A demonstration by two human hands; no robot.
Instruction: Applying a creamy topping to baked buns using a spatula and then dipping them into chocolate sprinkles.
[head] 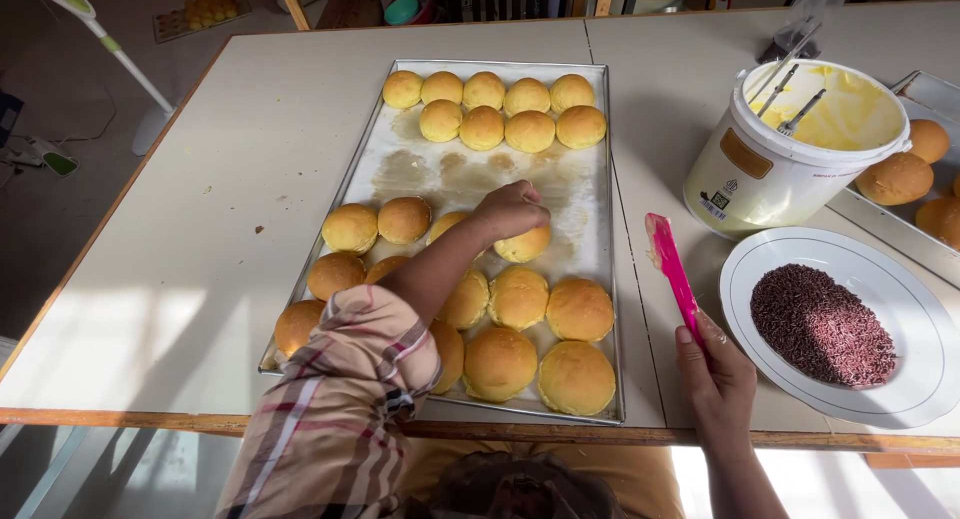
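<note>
My left hand (510, 210) reaches across a long metal baking tray (590, 194) and closes on a golden bun (524, 245) in the tray's middle row. Several more buns (496, 111) sit in two rows at the tray's far end, and several others (577, 377) fill the near end. My right hand (716, 374) rests near the table's front edge and grips a pink spatula (668, 263) that points away from me, its tip smeared with yellow cream. My left sleeve is plaid.
A white bucket of yellow cream (800, 144) with metal utensils in it stands to the right of the tray. A white plate (920, 379) of chocolate sprinkles lies near my right hand. A second tray (880, 224) with buns is at the far right.
</note>
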